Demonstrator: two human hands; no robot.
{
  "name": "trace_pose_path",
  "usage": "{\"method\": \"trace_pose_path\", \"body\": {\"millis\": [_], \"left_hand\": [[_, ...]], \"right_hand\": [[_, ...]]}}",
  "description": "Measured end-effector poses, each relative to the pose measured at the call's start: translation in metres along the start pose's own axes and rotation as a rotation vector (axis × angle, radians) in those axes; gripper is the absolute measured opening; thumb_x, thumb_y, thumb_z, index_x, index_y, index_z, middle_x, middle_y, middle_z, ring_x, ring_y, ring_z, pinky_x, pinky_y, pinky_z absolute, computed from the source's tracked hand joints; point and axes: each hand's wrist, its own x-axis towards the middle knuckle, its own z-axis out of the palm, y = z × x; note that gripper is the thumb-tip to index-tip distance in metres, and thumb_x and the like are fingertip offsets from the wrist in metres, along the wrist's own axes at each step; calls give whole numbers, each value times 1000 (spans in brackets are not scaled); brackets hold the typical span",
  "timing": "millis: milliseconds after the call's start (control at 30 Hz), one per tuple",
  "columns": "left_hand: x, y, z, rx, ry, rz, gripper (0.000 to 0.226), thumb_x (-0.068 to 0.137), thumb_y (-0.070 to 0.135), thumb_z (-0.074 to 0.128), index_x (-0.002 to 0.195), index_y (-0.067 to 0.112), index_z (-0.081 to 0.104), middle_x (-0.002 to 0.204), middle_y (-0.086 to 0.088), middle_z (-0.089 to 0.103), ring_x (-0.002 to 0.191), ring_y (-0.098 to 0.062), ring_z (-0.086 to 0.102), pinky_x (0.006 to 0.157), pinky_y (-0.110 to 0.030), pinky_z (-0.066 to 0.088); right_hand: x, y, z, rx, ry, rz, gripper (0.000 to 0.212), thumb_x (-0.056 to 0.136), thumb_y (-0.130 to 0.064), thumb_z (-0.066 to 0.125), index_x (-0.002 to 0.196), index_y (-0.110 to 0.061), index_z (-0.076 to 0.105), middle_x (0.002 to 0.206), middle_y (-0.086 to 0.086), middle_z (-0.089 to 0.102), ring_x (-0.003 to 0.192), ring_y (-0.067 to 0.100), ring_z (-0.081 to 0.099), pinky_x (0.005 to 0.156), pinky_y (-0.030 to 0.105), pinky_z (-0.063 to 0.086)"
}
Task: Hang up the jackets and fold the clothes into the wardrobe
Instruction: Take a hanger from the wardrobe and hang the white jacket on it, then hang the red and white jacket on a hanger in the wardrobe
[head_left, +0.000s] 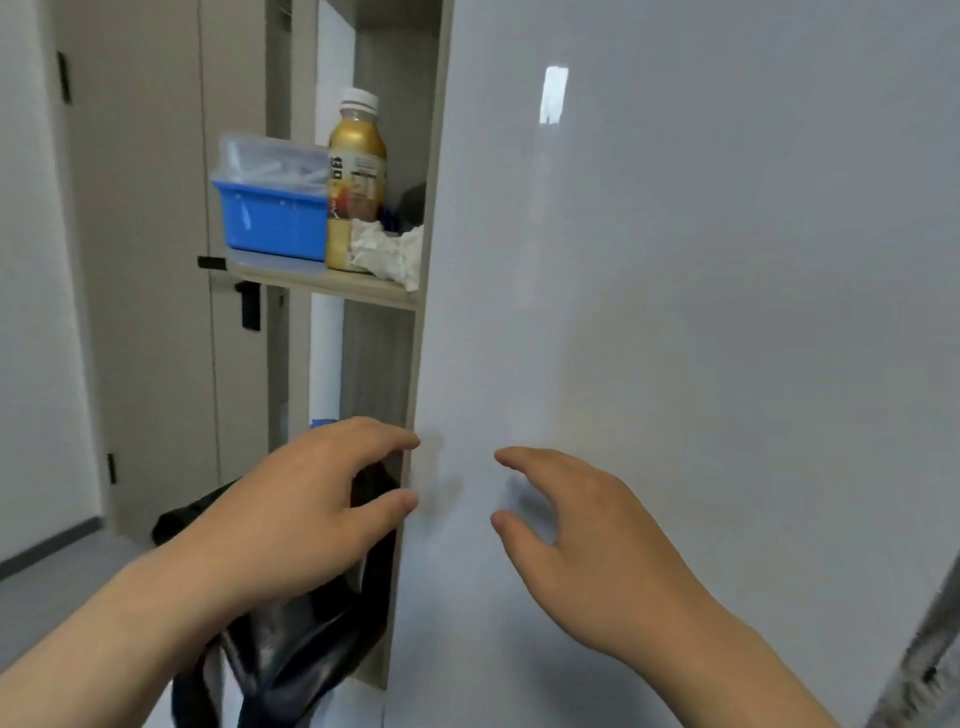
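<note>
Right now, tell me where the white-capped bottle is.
Head view, upper left of centre: the bottle stands on the wooden shelf, between the blue container and the crumpled white tissue.

A pale wooden shelf (332, 287) carries a blue plastic lidded box (272, 221), a gold-labelled drink bottle (357, 176) and crumpled white tissue (387, 252).

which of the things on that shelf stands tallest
The bottle with the white cap and gold label: it rises well above the blue box on its left and the crumpled white wad on its right.
</note>
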Motion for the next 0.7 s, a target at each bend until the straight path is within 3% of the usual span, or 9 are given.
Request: {"method": "trace_pose_path", "body": {"millis": [233,400,533,700], "left_hand": [[-65,-85,-26,75,22,-297,42,92,49,55,133,46,50,128,33,50,120,10,45,98,-16,36],[-106,-130,-33,126,36,-442,46,93,50,54,138,46,45,129,38,41,116,15,39,94,-9,31],[-125,-161,-34,154,53,-546,47,93,50,54,138,47,44,125,38,38,128,8,39,101,-13,31],[-138,-209,-36,234,17,-654,48,93,51,54,139,43,45,139,28,45,131,4,41,104,-15,32]], "right_hand": [[46,-49,73,108,-134,-134,54,99,-45,50,149,-45,32,148,-32,34,136,-10,29,104,7,22],[72,-84,135,149,-206,-240,54,99,-45,51,150,-44,32,149,-33,33,138,-10,26,105,9,22],[94,-104,182,190,-250,-286,55,99,-43,52,151,-39,34,150,-28,35,140,-6,28,111,12,22],[127,-125,231,195,-316,-332,55,100,-43,51,151,-39,30,151,-26,35,139,-2,31,112,15,23]]}}
